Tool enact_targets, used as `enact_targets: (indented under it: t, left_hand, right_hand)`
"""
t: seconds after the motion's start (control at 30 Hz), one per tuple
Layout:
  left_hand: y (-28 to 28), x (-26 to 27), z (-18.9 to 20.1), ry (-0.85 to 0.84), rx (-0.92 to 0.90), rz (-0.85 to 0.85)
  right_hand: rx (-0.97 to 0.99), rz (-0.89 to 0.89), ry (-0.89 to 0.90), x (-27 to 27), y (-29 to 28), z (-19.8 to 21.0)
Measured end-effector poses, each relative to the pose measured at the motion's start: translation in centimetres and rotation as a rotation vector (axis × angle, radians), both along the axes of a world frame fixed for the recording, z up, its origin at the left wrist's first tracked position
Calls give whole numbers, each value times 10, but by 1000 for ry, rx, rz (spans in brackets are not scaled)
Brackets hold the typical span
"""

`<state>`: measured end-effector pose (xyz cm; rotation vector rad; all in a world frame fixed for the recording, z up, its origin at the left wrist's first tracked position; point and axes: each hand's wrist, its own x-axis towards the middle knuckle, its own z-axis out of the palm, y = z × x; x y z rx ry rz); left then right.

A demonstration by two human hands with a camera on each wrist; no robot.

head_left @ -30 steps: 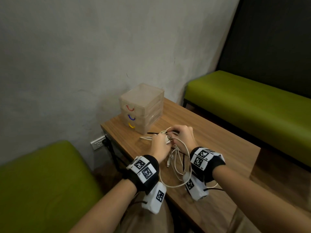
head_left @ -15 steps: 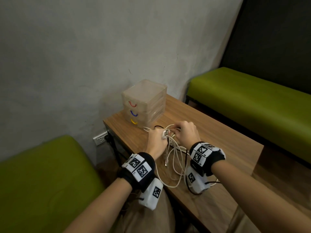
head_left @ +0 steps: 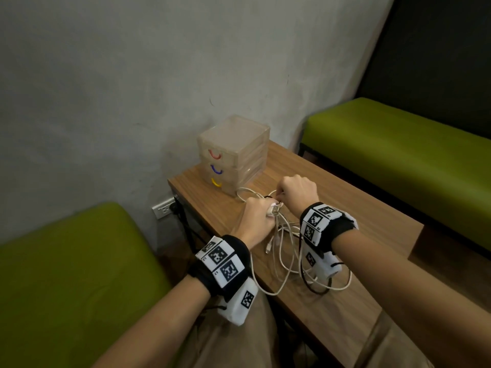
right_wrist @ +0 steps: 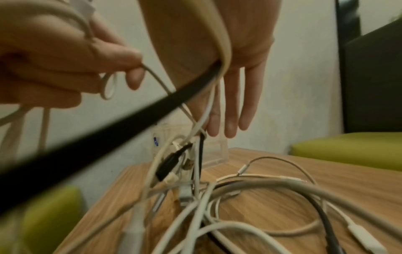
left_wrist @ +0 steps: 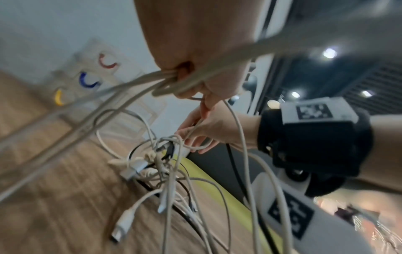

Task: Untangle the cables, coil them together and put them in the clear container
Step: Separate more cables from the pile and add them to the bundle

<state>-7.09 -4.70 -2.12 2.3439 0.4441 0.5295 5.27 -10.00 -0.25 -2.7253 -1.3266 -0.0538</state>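
A tangle of white and black cables (head_left: 288, 251) lies on the wooden table (head_left: 372, 235), its loops trailing to the near edge. My left hand (head_left: 261, 213) grips a bunch of white cables (left_wrist: 135, 86) in its fist, seen from below as left hand (left_wrist: 185, 86). Just right of it, my right hand (head_left: 285, 195) pinches strands at the knot (left_wrist: 167, 151), where white and black plugs cross. In the right wrist view a black cable (right_wrist: 108, 130) runs under my right hand (right_wrist: 217, 127). The clear container (head_left: 233, 152), a three-drawer unit with red, blue and yellow handles, stands shut beyond the hands.
The table sits against a grey wall (head_left: 159, 75), with green benches at the left (head_left: 66, 274) and at the right (head_left: 398, 155). A wall socket (head_left: 163, 209) sits beside the table's far left corner. Bare wood lies right of the cables.
Both hands keep hold of the tangle. The right hand has risen slightly above the left, and the loose loops now spread further toward the near table edge.
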Motion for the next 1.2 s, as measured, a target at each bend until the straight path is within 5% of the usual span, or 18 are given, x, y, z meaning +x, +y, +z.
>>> enact_targets:
  t: [0.23, 0.4, 0.57, 0.77, 0.87, 1.2]
  left_hand:
    - [1, -4, -10, -17, -6, -23]
    - [-2, -9, -12, 175, 48, -157]
    - [5, 2, -11, 117, -91, 17]
    - [16, 2, -9, -17, -246, 66]
    - [22, 1, -2, -81, -302, 78]
    - [35, -6, 2, -176, -230, 200]
  right_hand:
    - [138, -204, 134, 15, -11, -2]
    - [244, -185, 377, 23, -20, -15]
    - [519, -134, 917, 14, -26, -13]
    - [222, 110, 677, 6, -18, -35]
    - [341, 87, 695, -1, -14, -47]
    - [-65, 43, -23, 60, -40, -19]
